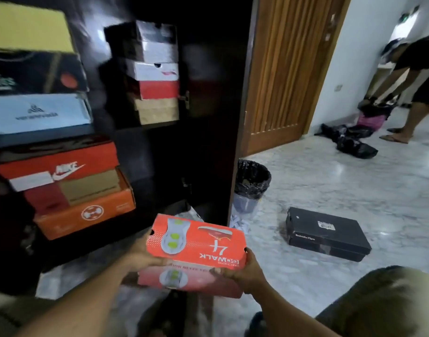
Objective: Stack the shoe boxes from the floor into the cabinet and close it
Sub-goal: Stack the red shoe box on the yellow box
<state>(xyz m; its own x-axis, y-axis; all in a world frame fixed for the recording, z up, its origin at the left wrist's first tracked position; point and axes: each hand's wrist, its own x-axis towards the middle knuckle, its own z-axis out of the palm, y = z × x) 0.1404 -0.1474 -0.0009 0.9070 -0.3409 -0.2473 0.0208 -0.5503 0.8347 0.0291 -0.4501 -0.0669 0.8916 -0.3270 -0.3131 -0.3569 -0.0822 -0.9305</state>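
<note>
Inside the open cabinet (235, 117), stacks of shoe boxes (87, 215) fill the left shelves, and another stack (157, 74) stands further in. In front of the cabinet's bottom edge, a red shoe box (199, 242) is held above the floor. The left hand (140, 254) grips its left end, fingers tucked beneath. The right hand (242, 276) grips the near right corner, fingers (223, 272) curled under. Just beside the cabinet stands a lined bin (251, 183). A black shoe box (327, 233) lies on the marble floor (330, 181), well apart from the hands.
</note>
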